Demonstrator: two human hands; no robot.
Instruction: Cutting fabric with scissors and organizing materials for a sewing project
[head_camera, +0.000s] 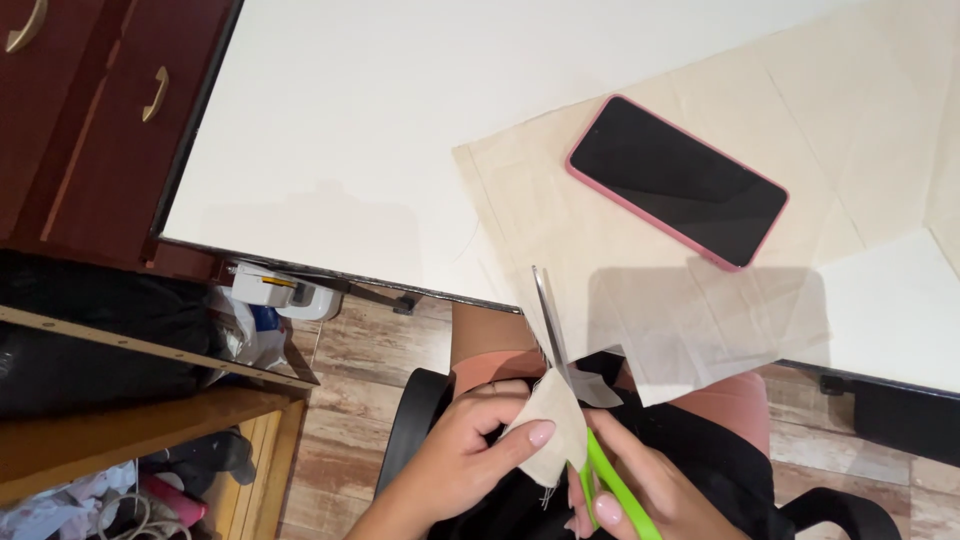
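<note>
My left hand (462, 455) pinches a small piece of cream fabric (553, 425) between thumb and fingers, over my lap below the table edge. My right hand (640, 485) grips scissors (575, 400) with bright green handles; the steel blades point up toward the table and are closed into the small piece's upper edge. A large sheet of cream fabric (700, 170) lies on the white table (350, 130), its near corner hanging over the edge just above the scissors.
A phone in a pink case (678, 181) lies face up on the large fabric. Dark red drawers (90, 110) stand at the left, a wooden shelf with clutter (150, 440) below them. I sit on a black chair (410, 420) over wood-look floor tiles.
</note>
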